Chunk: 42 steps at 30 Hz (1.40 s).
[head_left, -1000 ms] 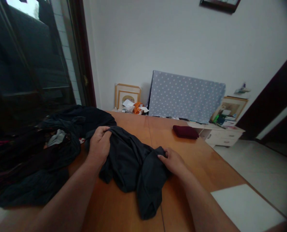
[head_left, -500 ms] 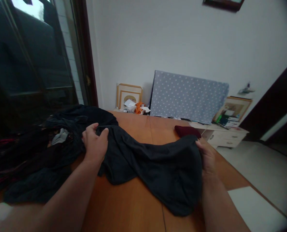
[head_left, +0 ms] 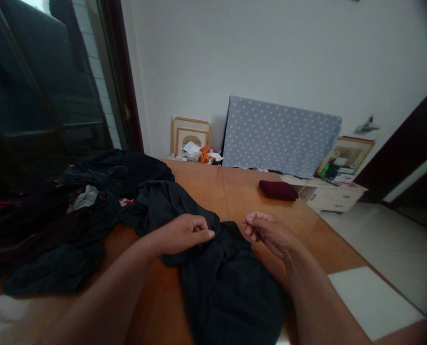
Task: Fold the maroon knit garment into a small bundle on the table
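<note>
On the wooden table (head_left: 199,184), a crumpled black garment (head_left: 228,292) lies beside a heap of dark clothes (head_left: 55,225); the left hand (head_left: 183,235) rests over the garment, fingertips pinched on nothing, and the right hand (head_left: 267,234), fingers similarly curled and empty, sits just above its edge.

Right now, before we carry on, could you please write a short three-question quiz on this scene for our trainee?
1. True or false: the folded maroon cloth lies on the wooden table.
2. Which is nearer that cloth: A, the left hand, or B, the right hand?
3. What leans against the wall behind the table, to the right of the picture frames?

Key: 1 true; 2 B; 3 a polka-dot board.
</note>
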Each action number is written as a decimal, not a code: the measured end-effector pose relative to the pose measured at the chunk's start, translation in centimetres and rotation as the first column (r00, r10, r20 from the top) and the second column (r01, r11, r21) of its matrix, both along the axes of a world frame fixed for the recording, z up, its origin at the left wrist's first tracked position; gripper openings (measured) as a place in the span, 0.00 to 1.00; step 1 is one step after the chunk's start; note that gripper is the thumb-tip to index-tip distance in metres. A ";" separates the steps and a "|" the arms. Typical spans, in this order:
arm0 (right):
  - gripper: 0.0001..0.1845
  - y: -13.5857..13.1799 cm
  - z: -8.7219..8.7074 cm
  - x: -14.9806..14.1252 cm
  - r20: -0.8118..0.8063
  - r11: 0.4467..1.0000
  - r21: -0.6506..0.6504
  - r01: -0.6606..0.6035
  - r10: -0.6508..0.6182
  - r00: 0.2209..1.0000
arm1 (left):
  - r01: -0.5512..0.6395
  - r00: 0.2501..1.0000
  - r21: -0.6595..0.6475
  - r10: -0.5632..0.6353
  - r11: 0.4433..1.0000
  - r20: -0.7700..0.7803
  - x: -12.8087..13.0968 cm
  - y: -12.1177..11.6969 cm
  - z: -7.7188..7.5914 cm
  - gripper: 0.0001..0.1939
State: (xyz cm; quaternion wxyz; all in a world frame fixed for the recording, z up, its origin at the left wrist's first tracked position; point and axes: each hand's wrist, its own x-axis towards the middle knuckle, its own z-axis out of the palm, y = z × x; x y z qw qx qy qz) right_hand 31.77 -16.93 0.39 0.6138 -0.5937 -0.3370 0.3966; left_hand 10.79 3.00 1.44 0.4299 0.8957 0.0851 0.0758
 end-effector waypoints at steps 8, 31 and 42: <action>0.14 0.3 -0.8 0.3 0.064 0.996 -0.034 0.082 -0.079 0.995 | 0.030 0.998 -0.150 -0.038 0.988 -0.051 0.4 -1.3 -0.8 0.13; 0.13 2.0 -2.3 -0.5 -0.173 0.939 0.230 0.256 -0.220 0.960 | -0.264 0.777 -0.690 0.573 0.674 0.263 -0.5 3.3 1.0 0.24; 0.07 -0.2 -0.5 5.6 -0.599 0.663 0.383 0.643 -0.351 0.719 | 0.012 0.985 0.451 0.067 0.892 -0.159 -1.2 3.8 -1.8 0.23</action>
